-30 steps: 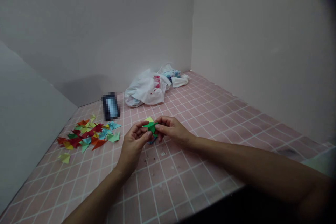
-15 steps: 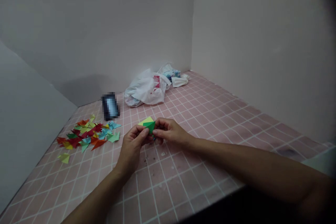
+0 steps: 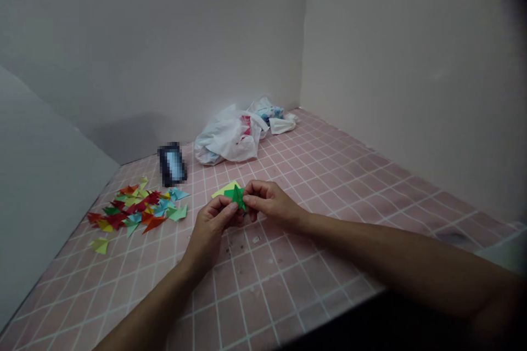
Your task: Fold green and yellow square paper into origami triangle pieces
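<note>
A small piece of folded green origami paper (image 3: 235, 194) is pinched between my two hands, its flaps spread and a point sticking up. My left hand (image 3: 214, 219) grips its lower left side with thumb and fingers. At its right edge, the fingertips of my right hand (image 3: 265, 202) are closed on it. Just behind it lies yellow paper (image 3: 224, 188) on the table, partly covered by the green piece and my fingers.
Left of my hands is a pile of folded paper pieces (image 3: 135, 207) in several colours. A blurred dark device (image 3: 172, 164) stands behind it. White plastic bags (image 3: 228, 137) lie against the back wall. The pink checked tabletop (image 3: 329, 175) ends at a near edge.
The green paper went from a flat-looking pointed shape to one with flaps spread and a tip raised. My right hand shifted slightly; both hands still hold it.
</note>
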A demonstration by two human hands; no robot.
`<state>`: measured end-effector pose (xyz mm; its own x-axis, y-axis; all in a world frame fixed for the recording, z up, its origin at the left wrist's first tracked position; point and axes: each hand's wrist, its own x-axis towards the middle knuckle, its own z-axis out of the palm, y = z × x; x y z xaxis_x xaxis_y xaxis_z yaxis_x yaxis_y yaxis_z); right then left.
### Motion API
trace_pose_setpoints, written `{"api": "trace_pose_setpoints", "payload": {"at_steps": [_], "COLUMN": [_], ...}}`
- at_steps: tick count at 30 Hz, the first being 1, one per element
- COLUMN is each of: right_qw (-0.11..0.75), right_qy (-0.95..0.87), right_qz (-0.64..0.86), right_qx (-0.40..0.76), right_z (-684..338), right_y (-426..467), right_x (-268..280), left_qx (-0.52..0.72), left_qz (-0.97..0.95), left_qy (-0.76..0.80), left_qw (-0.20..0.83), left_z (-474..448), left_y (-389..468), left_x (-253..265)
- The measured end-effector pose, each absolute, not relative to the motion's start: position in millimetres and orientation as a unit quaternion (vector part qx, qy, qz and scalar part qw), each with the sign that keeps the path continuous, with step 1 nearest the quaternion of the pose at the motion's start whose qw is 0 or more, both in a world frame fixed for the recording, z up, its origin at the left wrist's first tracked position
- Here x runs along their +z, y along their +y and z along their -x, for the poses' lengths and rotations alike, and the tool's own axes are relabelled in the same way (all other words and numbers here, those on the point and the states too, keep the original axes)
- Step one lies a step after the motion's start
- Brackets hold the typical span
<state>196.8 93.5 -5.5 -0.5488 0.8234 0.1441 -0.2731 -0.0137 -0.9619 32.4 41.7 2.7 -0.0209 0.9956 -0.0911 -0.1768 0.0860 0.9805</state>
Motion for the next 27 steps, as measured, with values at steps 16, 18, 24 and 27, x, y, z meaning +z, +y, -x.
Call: {"api": "trace_pose_setpoints", "payload": {"at_steps": [16, 18, 24, 27], "right_qw": [0.400, 0.405, 0.384, 0.377], "right_qy": [-0.588, -0.595, -0.611, -0.595], "right_qz": [0.224, 0.235, 0.228, 0.204], "right_qx": [0.666, 0.654, 0.654, 0.680], "right_z": [-197.7, -198.0, -199.0, -199.2], "right_y": [92.1, 91.7, 89.7, 90.0], "right_x": [-5.6, -4.5, -2.4, -4.4], "left_qx": [0.545, 0.536, 0.526, 0.542], "left_qz": [-0.446, -0.450, -0.469, -0.458], "left_qy": [0.481, 0.481, 0.479, 0.472], "left_qw": [0.521, 0.528, 0.523, 0.523], "left_z": [-30.6, -30.0, -29.8, -30.5], "left_y": [40.6, 40.6, 40.4, 40.2], "left_x": [3.2, 3.1, 3.4, 4.0]}}
